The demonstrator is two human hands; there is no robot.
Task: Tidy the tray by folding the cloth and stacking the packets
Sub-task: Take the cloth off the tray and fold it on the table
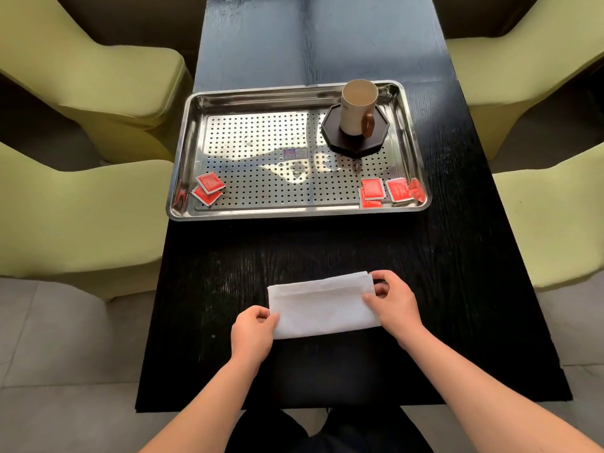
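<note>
Low in the frame, the left hand and right hand are pinching opposite ends of the soft white folded cloth lying on the black counter. Light and limp, it is likely best held at corners.

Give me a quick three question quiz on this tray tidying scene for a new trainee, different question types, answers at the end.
1. True or false: the white cloth lies inside the metal tray.
2. Multiple choice: the mug stands on A) the bare black table, B) a dark octagonal coaster, C) a red packet.
3. Fill in: the red packets lie in two groups, at the tray's near-left and near-____ corners.

Key
1. False: it rests on the table in front of the tray, with the left hand and right hand pinching its ends.
2. B
3. right
</note>
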